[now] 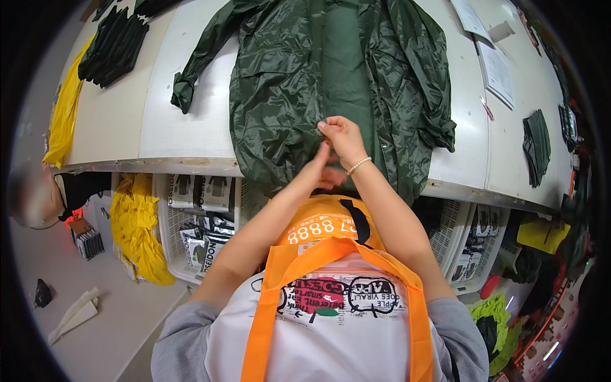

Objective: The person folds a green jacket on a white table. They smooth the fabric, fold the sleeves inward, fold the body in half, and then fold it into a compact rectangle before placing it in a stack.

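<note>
A dark green raincoat [273, 95] lies spread on the table in front of me, its front unfastened and its lighter green lining [344, 70] showing. Its lower hem hangs over the near edge. My right hand [344, 139], with a beaded bracelet on the wrist, is closed in a pinch at the front edge of the coat's left panel. Just below it, my left hand [323, 170] is slightly blurred, thumb up and apart from the fingers, with nothing visible in it. Both hands are close together over the lower part of the coat.
Folded dark garments [114, 48] and a yellow cloth [67, 105] lie at the table's left. Papers [495, 70], a small cutter [487, 108] and a folded dark green piece [536, 146] are at right. White baskets [163, 235] of packages stand underneath. Another person is at far left.
</note>
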Available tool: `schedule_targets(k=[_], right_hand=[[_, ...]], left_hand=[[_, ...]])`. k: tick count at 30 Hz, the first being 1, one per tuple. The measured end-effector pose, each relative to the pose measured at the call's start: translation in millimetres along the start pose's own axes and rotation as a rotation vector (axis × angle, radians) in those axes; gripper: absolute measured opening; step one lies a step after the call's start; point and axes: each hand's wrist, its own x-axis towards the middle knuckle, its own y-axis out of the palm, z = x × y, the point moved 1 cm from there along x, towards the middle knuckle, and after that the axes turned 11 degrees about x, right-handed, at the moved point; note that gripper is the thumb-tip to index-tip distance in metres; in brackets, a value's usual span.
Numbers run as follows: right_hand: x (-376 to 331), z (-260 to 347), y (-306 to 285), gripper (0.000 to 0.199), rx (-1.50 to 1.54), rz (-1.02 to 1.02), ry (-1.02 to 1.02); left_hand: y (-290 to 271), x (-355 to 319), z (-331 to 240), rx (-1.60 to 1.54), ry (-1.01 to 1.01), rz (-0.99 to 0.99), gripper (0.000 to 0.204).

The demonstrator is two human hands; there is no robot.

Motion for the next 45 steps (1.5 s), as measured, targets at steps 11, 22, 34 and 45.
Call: schedule_targets(k=[11, 22, 34, 45], right_hand=[[-32, 11, -98, 0.035, -1.375, -0.444, -0.612], [-34, 84, -188, 0.024, -0.71, -0.728, -0.526], [-38, 15, -43, 0.013, -0.965, -0.335, -0.675], [-32, -1, -27, 0.02, -1.075, -0.292, -0.603]], left_hand=[[-25, 34, 13, -0.866, 0.295, -0.538, 0.015], [-29, 47, 3, -1.04, 0.045, -0.197, 0.012], [-21, 64, -11, -0.869, 0.079, -0.105, 0.016], [-15, 75, -14, -0.706, 0.101, -0.143, 0.016]])
